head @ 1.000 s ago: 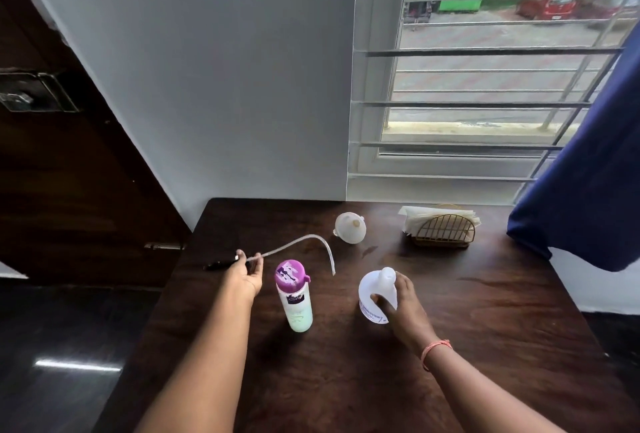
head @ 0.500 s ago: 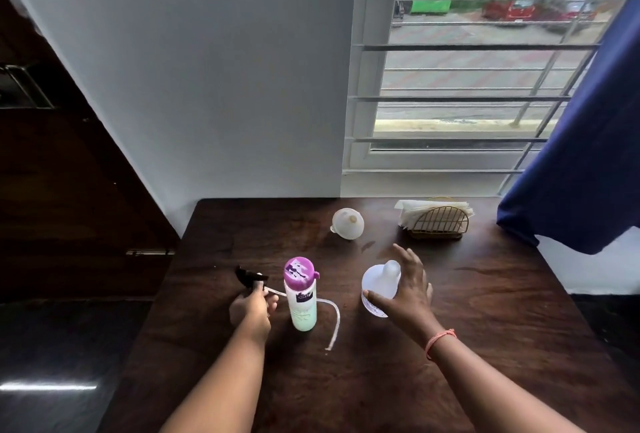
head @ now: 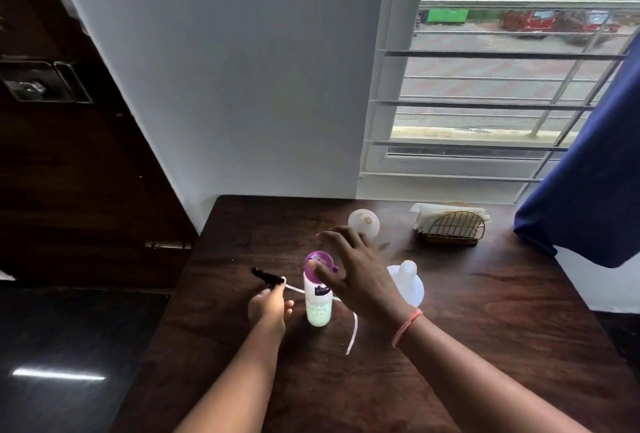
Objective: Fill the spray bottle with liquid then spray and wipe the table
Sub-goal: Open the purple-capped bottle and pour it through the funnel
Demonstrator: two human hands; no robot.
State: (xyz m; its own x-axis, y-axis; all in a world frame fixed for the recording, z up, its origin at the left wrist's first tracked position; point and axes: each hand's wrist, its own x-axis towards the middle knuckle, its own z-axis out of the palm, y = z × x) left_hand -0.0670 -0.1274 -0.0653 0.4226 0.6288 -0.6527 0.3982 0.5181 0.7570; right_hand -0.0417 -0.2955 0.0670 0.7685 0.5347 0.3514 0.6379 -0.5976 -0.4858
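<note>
Fill step, prep stage. Left hand [head: 268, 308] grips the spray head [head: 268, 276], tube trailing on the worktop [head: 485, 346]. Right hand [head: 353, 275], fingers spread, reaches over the purple-capped liquid bottle [head: 318, 297]. Spray bottle [head: 408, 282] uncapped at 3 o'clock of it. Next, I'd guess: open cap, pour.
</note>
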